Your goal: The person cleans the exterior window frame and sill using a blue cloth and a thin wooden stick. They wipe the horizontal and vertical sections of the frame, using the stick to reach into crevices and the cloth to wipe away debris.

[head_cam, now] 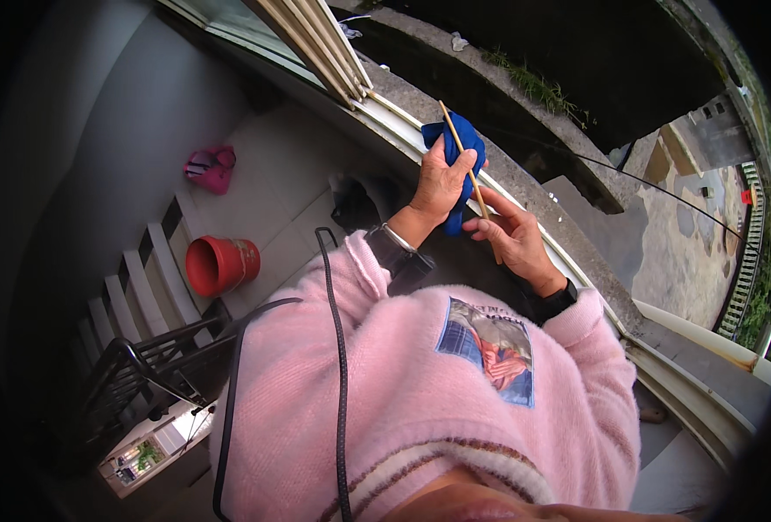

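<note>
My left hand (439,186) is closed around a bunched blue cloth (465,134) and a thin wooden stick (454,130), its thumb lying across the stick. The stick slants over the cloth, and its upper end sticks out past it. Lower down, the fingers and thumb of my right hand (513,235) hold the same stick near its lower end, beside the hanging part of the cloth. Both hands are over the white window frame's sill track (565,251). A dark band is on each wrist.
Sliding window panels (314,49) stand at the upper left of the opening. Outside run a concrete ledge (594,280) and a dark cable (672,196). Indoors are a red bucket (245,261), a pink bag (210,169), a dark plastic bag (356,202), stairs (150,287) and a black railing (131,352).
</note>
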The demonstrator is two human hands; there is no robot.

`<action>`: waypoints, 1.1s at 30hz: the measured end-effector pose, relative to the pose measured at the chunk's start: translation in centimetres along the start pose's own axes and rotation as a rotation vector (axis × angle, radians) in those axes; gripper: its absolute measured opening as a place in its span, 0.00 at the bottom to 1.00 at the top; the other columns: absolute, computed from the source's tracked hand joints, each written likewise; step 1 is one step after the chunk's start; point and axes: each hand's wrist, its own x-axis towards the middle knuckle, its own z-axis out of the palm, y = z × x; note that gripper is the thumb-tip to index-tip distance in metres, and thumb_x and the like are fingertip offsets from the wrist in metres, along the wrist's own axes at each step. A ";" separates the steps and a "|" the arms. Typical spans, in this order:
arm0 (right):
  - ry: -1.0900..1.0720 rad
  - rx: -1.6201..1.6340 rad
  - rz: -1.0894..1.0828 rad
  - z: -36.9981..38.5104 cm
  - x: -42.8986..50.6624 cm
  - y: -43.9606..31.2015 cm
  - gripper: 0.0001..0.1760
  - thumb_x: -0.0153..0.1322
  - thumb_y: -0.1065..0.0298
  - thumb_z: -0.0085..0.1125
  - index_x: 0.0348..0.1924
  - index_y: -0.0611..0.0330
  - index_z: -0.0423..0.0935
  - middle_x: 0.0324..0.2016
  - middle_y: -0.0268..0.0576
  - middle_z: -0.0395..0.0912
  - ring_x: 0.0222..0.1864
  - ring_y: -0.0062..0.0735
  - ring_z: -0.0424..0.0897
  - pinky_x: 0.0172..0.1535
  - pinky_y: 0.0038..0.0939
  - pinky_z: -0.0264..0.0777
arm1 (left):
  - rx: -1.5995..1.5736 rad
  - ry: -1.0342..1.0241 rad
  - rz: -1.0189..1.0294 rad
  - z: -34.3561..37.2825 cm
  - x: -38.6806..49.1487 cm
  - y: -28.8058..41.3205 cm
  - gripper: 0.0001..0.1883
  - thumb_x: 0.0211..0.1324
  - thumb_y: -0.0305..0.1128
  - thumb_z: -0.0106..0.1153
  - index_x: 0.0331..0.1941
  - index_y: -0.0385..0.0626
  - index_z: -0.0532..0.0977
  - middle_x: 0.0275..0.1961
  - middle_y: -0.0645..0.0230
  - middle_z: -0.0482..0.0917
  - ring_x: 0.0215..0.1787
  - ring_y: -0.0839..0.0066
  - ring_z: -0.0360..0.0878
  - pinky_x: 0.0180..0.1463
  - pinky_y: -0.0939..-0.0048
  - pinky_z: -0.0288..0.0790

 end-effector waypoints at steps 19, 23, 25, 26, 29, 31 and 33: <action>0.024 0.119 -0.370 -7.6 -1.8 -7.0 0.10 0.73 0.64 0.59 0.40 0.63 0.76 0.19 0.28 0.67 0.17 0.15 0.63 0.21 0.17 0.55 | 0.430 -0.671 0.159 2.9 -0.2 9.4 0.21 0.67 0.48 0.51 0.49 0.41 0.76 0.40 0.70 0.79 0.44 0.80 0.77 0.49 0.79 0.73; -0.010 0.136 -0.466 -9.2 -3.2 -12.0 0.11 0.72 0.64 0.59 0.42 0.63 0.76 0.22 0.30 0.70 0.17 0.15 0.63 0.20 0.16 0.55 | 0.154 -0.739 0.199 4.5 -0.6 7.8 0.17 0.65 0.45 0.54 0.47 0.43 0.77 0.40 0.68 0.78 0.43 0.76 0.78 0.49 0.77 0.73; 0.034 0.071 -0.467 -8.9 -3.0 -13.1 0.12 0.72 0.64 0.60 0.43 0.63 0.76 0.23 0.31 0.72 0.17 0.14 0.63 0.20 0.14 0.55 | 0.199 -0.683 0.437 5.3 -0.7 6.4 0.14 0.63 0.41 0.58 0.46 0.44 0.79 0.41 0.68 0.78 0.44 0.75 0.78 0.49 0.76 0.73; 0.104 0.096 -0.433 -8.6 -2.7 -13.3 0.13 0.72 0.64 0.61 0.44 0.63 0.76 0.23 0.31 0.72 0.17 0.13 0.64 0.20 0.14 0.55 | 0.266 -0.631 0.470 4.8 -0.5 5.9 0.14 0.63 0.39 0.59 0.46 0.44 0.79 0.41 0.68 0.78 0.43 0.75 0.78 0.49 0.76 0.73; 0.133 -0.007 -0.289 -7.2 -0.5 -12.9 0.16 0.71 0.63 0.62 0.46 0.65 0.77 0.24 0.32 0.75 0.18 0.11 0.65 0.20 0.11 0.54 | 0.401 -0.444 0.484 1.7 1.2 4.6 0.11 0.64 0.35 0.58 0.47 0.44 0.80 0.39 0.71 0.80 0.42 0.79 0.78 0.48 0.78 0.72; 0.121 -0.150 -0.218 -6.2 2.2 -11.8 0.14 0.72 0.62 0.62 0.45 0.63 0.78 0.22 0.28 0.73 0.18 0.09 0.64 0.20 0.12 0.54 | 0.134 -0.328 0.201 -1.0 2.0 3.2 0.11 0.65 0.33 0.57 0.46 0.41 0.79 0.38 0.73 0.82 0.39 0.82 0.78 0.47 0.80 0.72; 0.153 -0.287 -0.056 -5.3 6.1 -10.0 0.14 0.72 0.61 0.61 0.43 0.63 0.79 0.21 0.28 0.72 0.19 0.10 0.65 0.22 0.13 0.56 | 0.025 -0.181 0.183 -3.5 4.2 1.5 0.11 0.64 0.30 0.57 0.47 0.38 0.79 0.39 0.73 0.83 0.38 0.84 0.78 0.46 0.81 0.73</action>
